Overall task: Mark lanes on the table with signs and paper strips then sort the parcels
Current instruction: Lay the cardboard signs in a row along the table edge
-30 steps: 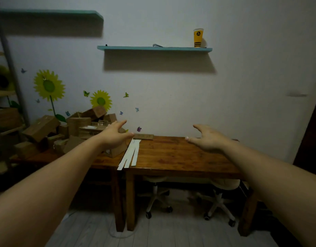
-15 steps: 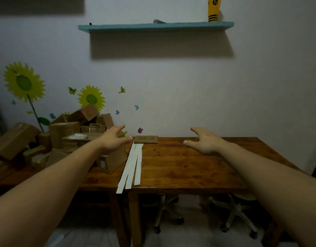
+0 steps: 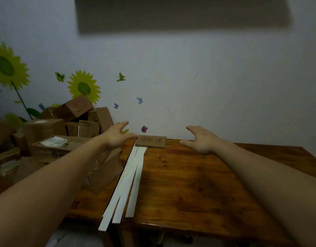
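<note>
**Both hands reaching over the table toward the cardboard sign and paper strips**

A flat cardboard sign bearing handwritten characters lies at the far edge of the wooden table, close against the wall. Three white paper strips run from just under the sign's near edge toward the viewer, fanning slightly apart; their near ends overhang the table's front edge. The strips lie along the left side of the table, where it meets a second wooden surface. The parcels, brown cardboard boxes of several sizes, are heaped on that left surface, some tilted and stacked on one another; one box stands just beside the strips, and another carries a white label on top.

The left hand is extended with fingers spread and nothing in its grasp; its thumb tip is at the sign's left corner, though contact cannot be confirmed. The right hand is likewise spread wide and empty, palm down, hovering above the tabletop to the right of the sign and apart from it. Both forearms are bare.

The wall behind carries sunflower decals and small butterfly decals, with a broad shadow across its upper part
</note>
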{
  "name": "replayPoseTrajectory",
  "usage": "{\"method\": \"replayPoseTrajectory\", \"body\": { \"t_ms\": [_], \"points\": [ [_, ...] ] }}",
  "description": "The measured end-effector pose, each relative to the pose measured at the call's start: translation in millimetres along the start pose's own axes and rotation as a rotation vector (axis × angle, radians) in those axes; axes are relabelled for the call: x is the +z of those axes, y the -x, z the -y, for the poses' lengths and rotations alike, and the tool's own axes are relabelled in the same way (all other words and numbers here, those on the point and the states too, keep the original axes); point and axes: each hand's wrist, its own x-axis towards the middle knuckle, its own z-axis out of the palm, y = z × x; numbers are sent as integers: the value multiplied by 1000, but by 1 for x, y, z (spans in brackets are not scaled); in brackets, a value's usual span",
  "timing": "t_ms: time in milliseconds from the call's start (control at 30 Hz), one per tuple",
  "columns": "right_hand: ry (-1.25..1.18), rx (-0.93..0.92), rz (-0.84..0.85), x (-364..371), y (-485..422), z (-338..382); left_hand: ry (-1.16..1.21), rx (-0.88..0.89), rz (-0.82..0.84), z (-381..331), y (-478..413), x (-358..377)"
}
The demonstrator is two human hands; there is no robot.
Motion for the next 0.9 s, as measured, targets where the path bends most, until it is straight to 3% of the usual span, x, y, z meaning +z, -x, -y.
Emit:
{"method": "replayPoseTrajectory", "body": {
  "t_ms": [200, 533, 900],
  "points": [
    [15, -5, 43, 22, -101, -4, -7, -15, 19, 36, -101, 6],
    [-29, 148, 95, 86, -260, 9, -23, -15, 163, 131, -280, 16],
    [-136, 195, 276, 171, -392, -27, 126, -262, 266, 192, -384, 88]
  ]
}}
